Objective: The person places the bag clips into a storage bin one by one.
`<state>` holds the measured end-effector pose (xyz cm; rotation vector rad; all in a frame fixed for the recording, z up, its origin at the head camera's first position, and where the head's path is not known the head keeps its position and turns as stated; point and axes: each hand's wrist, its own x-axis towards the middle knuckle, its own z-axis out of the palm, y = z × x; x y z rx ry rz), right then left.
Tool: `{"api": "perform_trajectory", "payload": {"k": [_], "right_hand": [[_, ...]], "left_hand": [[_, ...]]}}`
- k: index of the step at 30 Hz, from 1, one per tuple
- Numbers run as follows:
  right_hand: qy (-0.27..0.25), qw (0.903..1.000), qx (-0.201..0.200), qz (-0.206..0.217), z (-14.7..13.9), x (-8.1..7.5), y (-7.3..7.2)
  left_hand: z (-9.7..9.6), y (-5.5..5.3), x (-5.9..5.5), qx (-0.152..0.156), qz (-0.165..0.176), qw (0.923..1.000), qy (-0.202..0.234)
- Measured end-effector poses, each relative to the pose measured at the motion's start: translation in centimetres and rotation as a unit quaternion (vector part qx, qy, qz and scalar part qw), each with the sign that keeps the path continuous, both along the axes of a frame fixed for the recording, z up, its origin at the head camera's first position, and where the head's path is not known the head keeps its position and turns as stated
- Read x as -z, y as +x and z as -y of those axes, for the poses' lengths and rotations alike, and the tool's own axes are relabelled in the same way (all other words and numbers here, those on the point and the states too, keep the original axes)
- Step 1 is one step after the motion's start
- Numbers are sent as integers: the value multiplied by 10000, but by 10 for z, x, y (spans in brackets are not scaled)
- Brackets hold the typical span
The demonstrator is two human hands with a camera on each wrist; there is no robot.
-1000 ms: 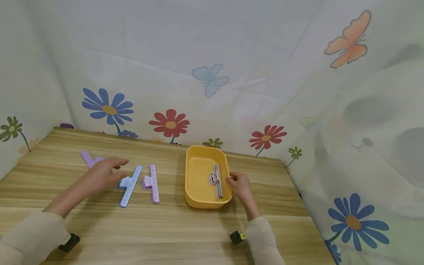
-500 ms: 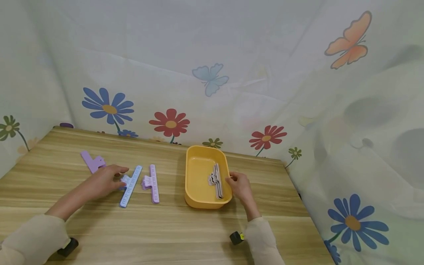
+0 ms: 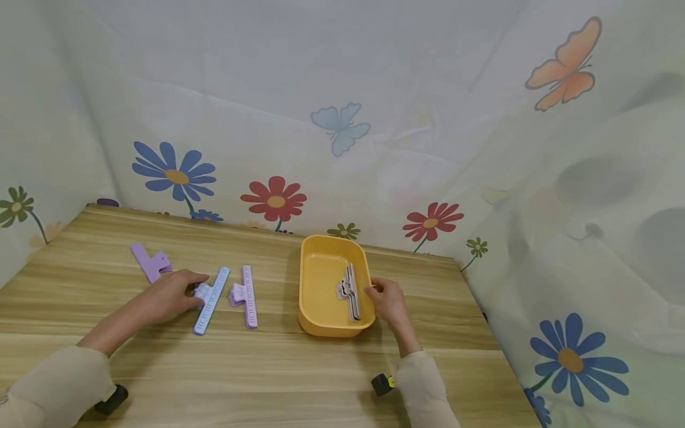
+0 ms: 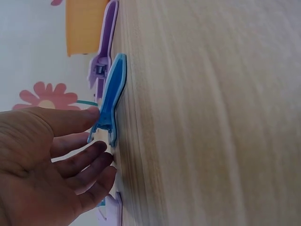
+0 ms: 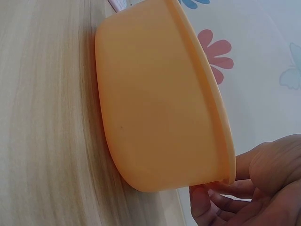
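Note:
In the head view my left hand [image 3: 170, 296] is at a light-blue ruler-edged clip [image 3: 212, 300] lying on the table. The thumb and index finger are parted on either side of its handle, with the thumb tip right at the clip. Seen from the left wrist, the hand [image 4: 56, 160] has its other fingers loosely bent below the blue clip [image 4: 114, 89]. On the right, my right hand [image 3: 387, 300] pinches the side rim of a yellow plastic tub [image 3: 306, 297]. Inside the tub lies a pale pinkish-grey clip [image 3: 350, 292] with dark edges.
A lilac ruler-edged clip [image 3: 249, 297] lies between the blue clip and the tub. Farther left is a purple clip [image 3: 145, 261], partly covered by the left hand. The wooden table [image 3: 278, 380] ends at a flower-printed cloth backdrop [image 3: 225, 119].
My left hand has come down and toward me, away from the purple clip, and its fingers now straddle the blue clip's handle. The right hand and tub have stayed put.

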<state>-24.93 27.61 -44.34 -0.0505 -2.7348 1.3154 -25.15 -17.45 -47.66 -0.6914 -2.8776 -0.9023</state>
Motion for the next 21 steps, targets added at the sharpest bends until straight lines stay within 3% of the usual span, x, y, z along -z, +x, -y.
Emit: {"api": "perform_trajectory", "payload": {"k": [21], "right_hand": [[8,10000,7,-19,-1,-1,0]], "left_hand": [[-4,2,2,-99,48,9995,-288]]}}
